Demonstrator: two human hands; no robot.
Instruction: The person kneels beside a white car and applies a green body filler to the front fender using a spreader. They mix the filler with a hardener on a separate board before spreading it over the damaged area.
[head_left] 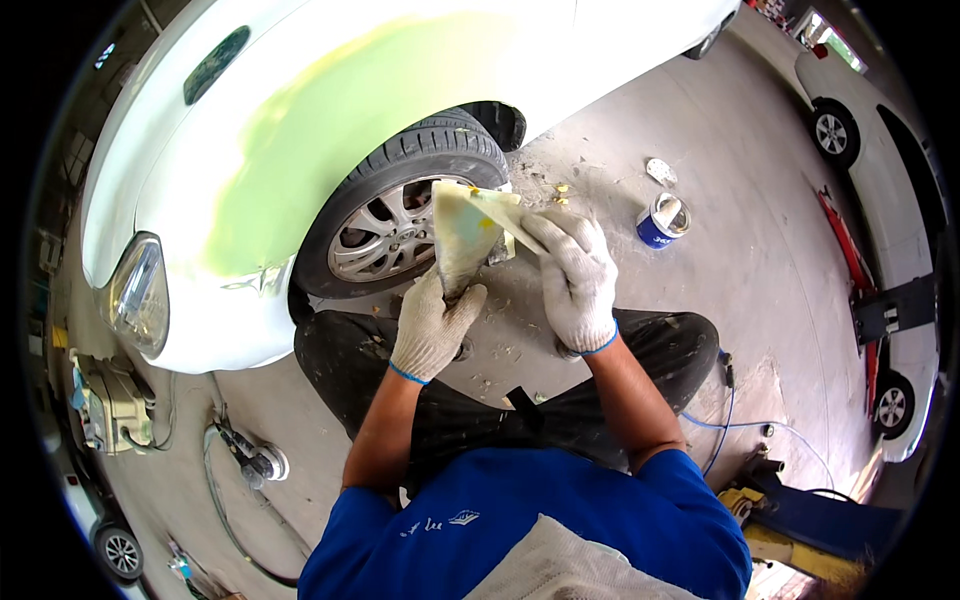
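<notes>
Left hand [437, 325], gloved in white knit, grips the narrow near end of a pale, smeared, wedge-shaped plate [464, 238]; its long axis runs forward, wide end foremost, before a black-tyred, silver-spoked wheel [390, 240]. Right hand [577, 272], likewise gloved, grasps a thin, flat, pale spreader [508, 218] slanting forward-left to the plate's wide end.

Coarse knitted cloth on the hands [578, 270], and there's a plate [463, 238] smeared with pasty film! Glossy white bodywork [210, 320] meets a matt yellow-green patch [295, 140], dull rubber tyre [430, 138] around a smooth metallic wheel [408, 237].
</notes>
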